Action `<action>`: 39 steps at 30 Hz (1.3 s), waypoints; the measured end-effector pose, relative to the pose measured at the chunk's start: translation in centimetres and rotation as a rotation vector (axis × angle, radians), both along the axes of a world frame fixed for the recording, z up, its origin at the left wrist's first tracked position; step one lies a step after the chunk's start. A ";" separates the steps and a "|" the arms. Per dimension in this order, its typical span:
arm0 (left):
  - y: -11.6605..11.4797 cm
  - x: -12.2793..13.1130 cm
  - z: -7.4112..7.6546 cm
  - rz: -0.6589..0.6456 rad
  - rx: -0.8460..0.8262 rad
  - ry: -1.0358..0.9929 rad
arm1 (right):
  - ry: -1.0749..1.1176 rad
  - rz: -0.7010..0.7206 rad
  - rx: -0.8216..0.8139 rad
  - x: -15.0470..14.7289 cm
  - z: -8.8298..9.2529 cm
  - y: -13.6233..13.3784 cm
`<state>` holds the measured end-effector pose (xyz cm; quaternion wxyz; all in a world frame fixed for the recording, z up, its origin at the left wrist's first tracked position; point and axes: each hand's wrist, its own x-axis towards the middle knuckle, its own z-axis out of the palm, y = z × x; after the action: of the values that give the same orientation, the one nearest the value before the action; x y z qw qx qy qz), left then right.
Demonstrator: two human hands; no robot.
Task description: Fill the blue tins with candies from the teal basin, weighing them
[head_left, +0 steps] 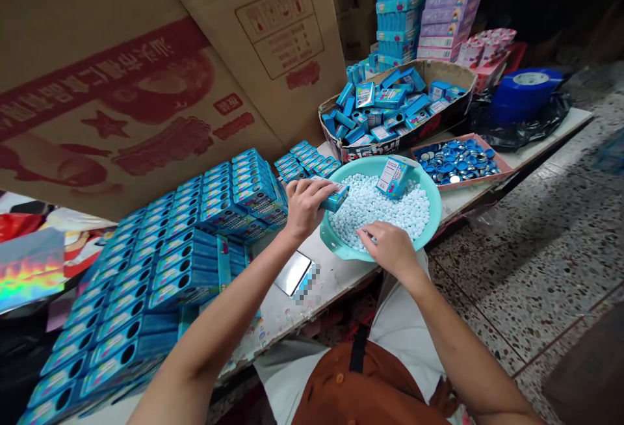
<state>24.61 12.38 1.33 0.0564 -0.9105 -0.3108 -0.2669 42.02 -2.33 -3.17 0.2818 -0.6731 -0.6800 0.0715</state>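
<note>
My left hand (306, 205) is closed around a small blue box (335, 197) over the left rim of a turquoise basin (433, 214). Pale blue candies (358, 207) cover the basin's bottom. Another blue box (392, 177) lies tilted on the candies near the far side. At the near side of the basin, my right hand (387, 246) touches the candies with bent fingers; whatever its fingertips hold, if anything, is too small to make out.
Rows of blue boxes (170, 262) fill the table's left. A phone (294, 273) lies before the basin. Behind stand a carton of loose boxes (390, 110), a tray of round lids (458, 162), blue tape (524, 97) and a large cardboard box (195, 54).
</note>
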 end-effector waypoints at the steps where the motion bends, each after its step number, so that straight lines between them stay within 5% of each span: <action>1: -0.2 0.1 -0.1 0.053 -0.029 -0.091 | 0.002 0.001 0.006 0.0 0.0 0.0; 4: -0.9 0.3 -0.8 0.177 -0.250 -0.404 | 0.007 0.008 0.021 0.0 -0.1 0.0; 8: -1.9 0.3 -1.8 0.212 -0.798 -0.850 | 0.021 0.005 0.049 0.0 -0.1 0.0; 11: -3.0 -0.5 -2.1 0.245 -0.951 -1.066 | 0.025 0.006 0.065 0.1 -0.3 0.0; 18: -7.1 -7.1 -2.7 0.395 -0.869 -1.212 | -0.002 0.010 0.072 0.3 -0.7 0.0; 25: -10.2 -12.5 -7.5 0.662 -0.754 -1.294 | -0.020 -0.016 0.089 0.4 -0.8 0.3; 31: -10.7 -13.7 -10.9 0.772 -0.699 -1.317 | 0.012 -0.029 0.085 0.5 -0.8 0.5; 39: -10.1 -13.2 -12.0 0.719 -0.709 -1.262 | -0.024 -0.080 0.066 0.5 -0.9 0.6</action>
<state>11.46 2.33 -10.71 -0.3395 -0.3961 -0.6242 -0.5815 42.53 -1.71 -4.08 0.2981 -0.6910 -0.6579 0.0297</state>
